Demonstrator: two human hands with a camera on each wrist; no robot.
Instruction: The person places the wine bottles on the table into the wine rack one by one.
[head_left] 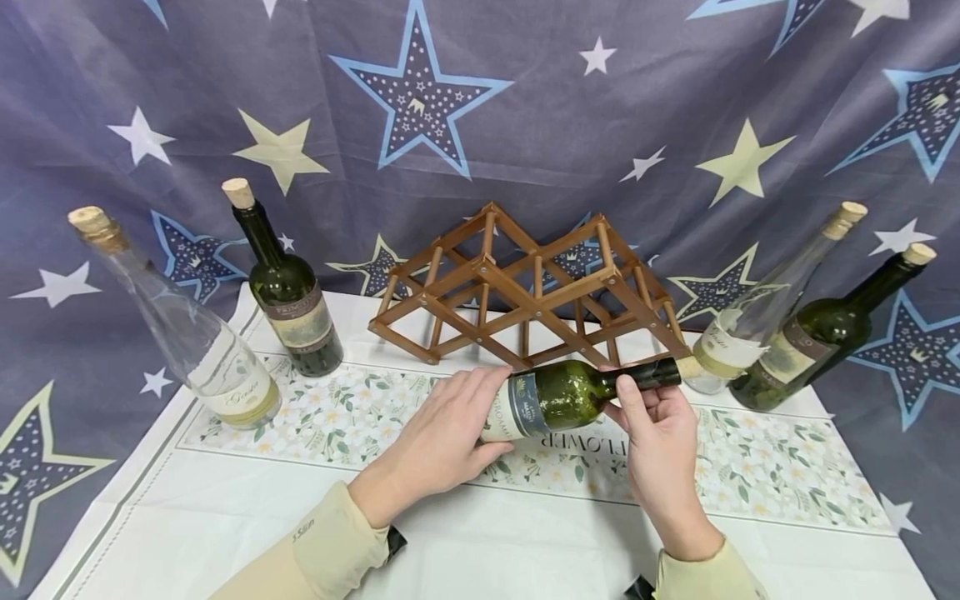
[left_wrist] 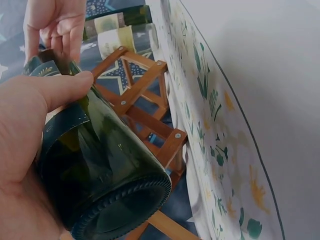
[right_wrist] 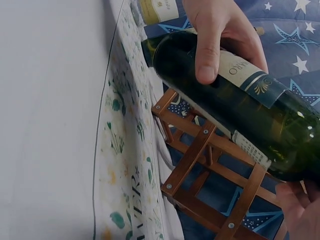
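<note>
A green wine bottle [head_left: 566, 396] lies sideways between both hands, its corked neck toward the right. Around its labelled body the left hand [head_left: 450, 429] curls its fingers, with the thumb [left_wrist: 70, 90] on the near side in the left wrist view. At the neck, the right hand [head_left: 660, 450] pinches the dark sleeve between thumb and fingers. Behind the bottle stands a brown wooden wine rack [head_left: 510, 292] made of crossed slats, which shows no bottles in it. In the right wrist view the bottle [right_wrist: 235, 100] hides part of the rack [right_wrist: 215, 165].
On the left stand a clear corked bottle [head_left: 202, 350] and a dark green corked bottle [head_left: 288, 300]. Another clear bottle [head_left: 750, 325] and a green bottle [head_left: 817, 342] stand on the right. A floral runner [head_left: 772, 467] crosses the white table [head_left: 525, 542]. A starry curtain [head_left: 525, 108] hangs behind.
</note>
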